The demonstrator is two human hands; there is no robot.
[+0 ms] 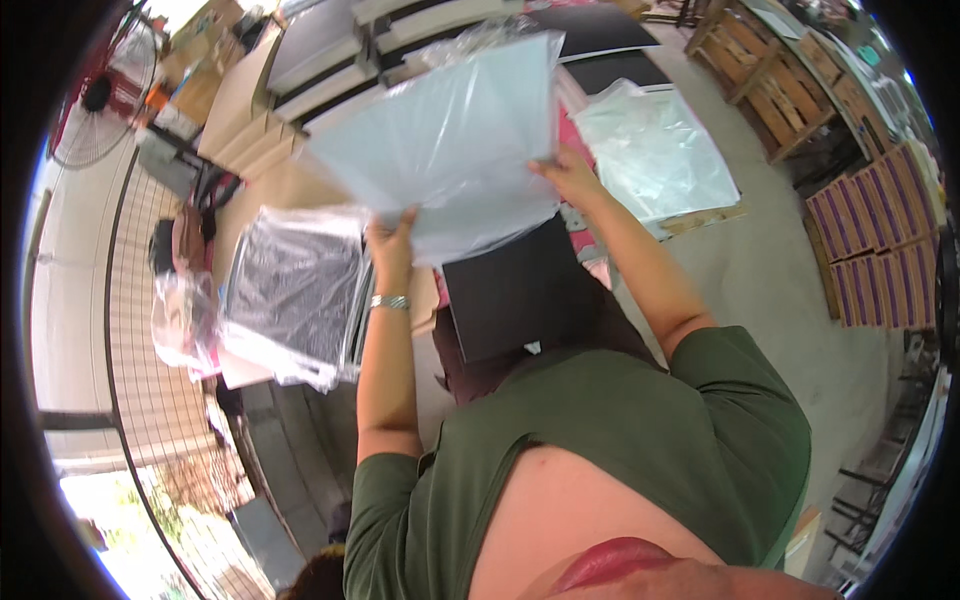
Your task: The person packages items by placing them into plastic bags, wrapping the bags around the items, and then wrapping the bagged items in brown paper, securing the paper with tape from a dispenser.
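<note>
A large, glossy clear plastic bag [450, 130], pale blue-grey, is held up in front of me by its near edge. My left hand [392, 240], with a metal band on the wrist, pinches its lower left part, thumb on top. Further right, my right hand [568, 180] grips the bag's right edge. I cannot tell whether a pale sheet lies inside it. Across my lap, just below the bag, rests a flat black board [520, 290]. To its left lies a stack of dark boards wrapped in clear plastic [295, 285].
Right of the bag lies a pile of clear plastic bags [655, 155]. Black boards [600, 50] and grey-topped stacks [315, 50] stand beyond. A fan [97, 93] is at far left, a wooden bench [770, 75] and stacked cartons [880, 225] at right.
</note>
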